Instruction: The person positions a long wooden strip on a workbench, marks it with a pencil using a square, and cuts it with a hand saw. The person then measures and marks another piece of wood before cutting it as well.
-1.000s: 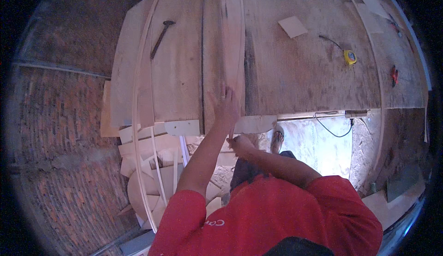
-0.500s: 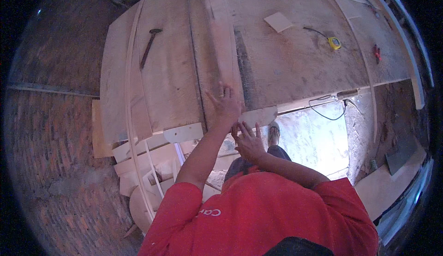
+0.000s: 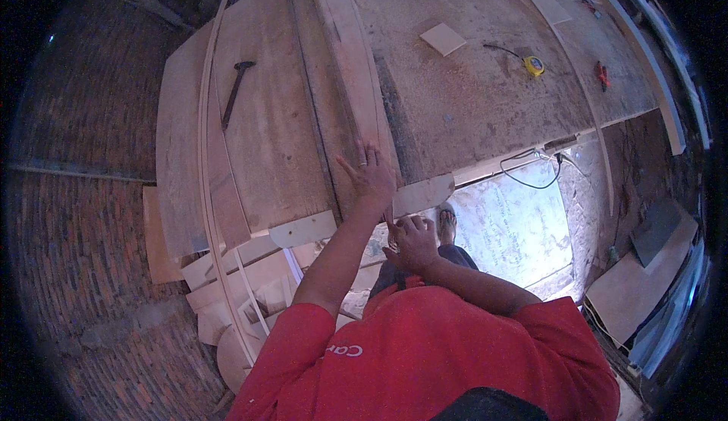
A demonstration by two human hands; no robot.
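My left hand (image 3: 371, 180) lies flat with its fingers apart on the near end of a long wooden plank (image 3: 353, 64), which runs away from me along the plywood tabletop (image 3: 455, 110). Just below it, off the table's front edge, my right hand (image 3: 414, 243) is closed, its fingers curled in near the plank's end. A narrow brownish sliver shows by its fingertips; what the fingers grip is too small to make out. A pale rounded wooden piece (image 3: 426, 195) sits at the table edge beside my hands.
On the tabletop lie a hammer (image 3: 236, 91), a square wood offcut (image 3: 443, 39), a yellow tape measure (image 3: 534, 65) and red-handled pliers (image 3: 602, 76). Long thin strips (image 3: 203, 125) cross the left side. A cable (image 3: 531, 186) loops below the front edge. Wood scraps (image 3: 258, 281) pile at lower left.
My right hand's fingers have gone from spread to curled, and the hand sits slightly lower. My left hand remains flat on the plank. The whole view has shifted slightly.
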